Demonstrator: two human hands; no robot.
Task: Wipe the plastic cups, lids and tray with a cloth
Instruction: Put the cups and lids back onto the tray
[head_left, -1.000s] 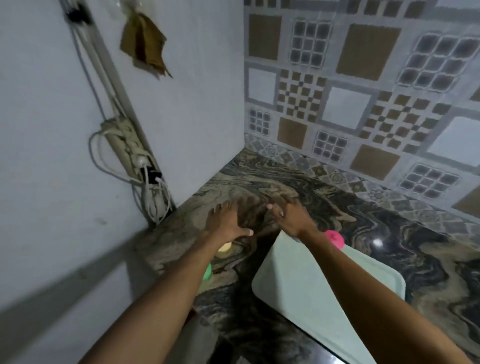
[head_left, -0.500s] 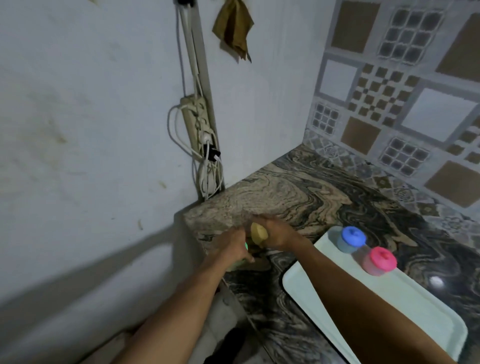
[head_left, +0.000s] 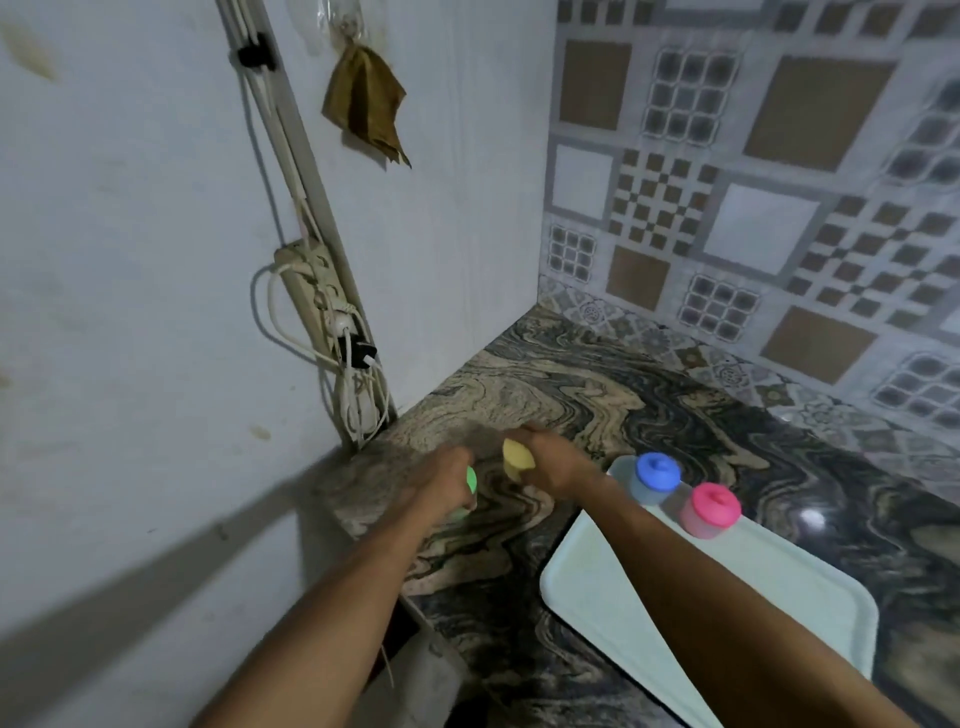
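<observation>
My right hand (head_left: 553, 465) grips a yellow plastic cup (head_left: 516, 457) above the marble counter. Just left of it, my left hand (head_left: 441, 480) grips a green plastic cup (head_left: 470, 486), mostly hidden by the fingers. A pale green tray (head_left: 613, 587) lies on the counter to the right, under my right forearm. On its far end stand a cup with a blue lid (head_left: 655, 474) and a cup with a pink lid (head_left: 711, 508). A brown cloth (head_left: 366, 104) hangs on the wall, high above the counter.
The marble counter (head_left: 597, 395) ends at a corner near my left hand, with a drop below. A power strip with tangled cables (head_left: 332, 322) hangs on the white wall at left. Patterned tiles (head_left: 753, 182) back the counter on the right.
Both hands lay flat on the counter a second ago; now each holds a cup. The view swung left, bringing the blue- and pink-lidded cups into sight.
</observation>
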